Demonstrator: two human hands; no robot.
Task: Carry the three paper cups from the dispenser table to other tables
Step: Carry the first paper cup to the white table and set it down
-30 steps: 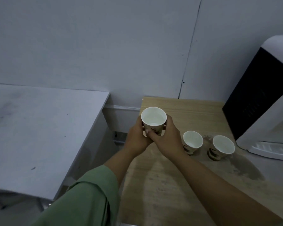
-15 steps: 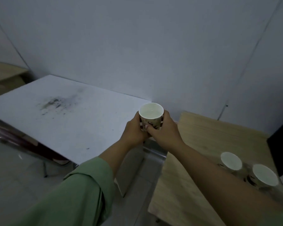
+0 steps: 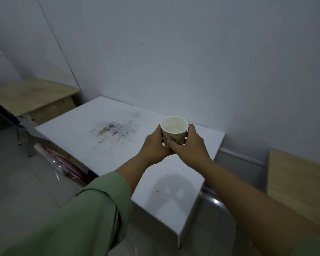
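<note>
green sleeve (image 3: pixel 92 215) on left arm | left hand (image 3: pixel 153 146) and right hand (image 3: pixel 189 145) both wrapped around the paper cup (image 3: pixel 174 131) | cup upright, up in the air over the white worktop (image 3: pixel 85 137) | wooden worktop (image 3: pixel 26 97) far left

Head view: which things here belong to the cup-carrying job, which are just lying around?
Job:
paper cup, upright
left hand and right hand, both wrapped round it
white table under the cup, a likely drop spot

Lying about:
stain on the white table
wooden desk, far left
rolled sheets under the white table
</note>
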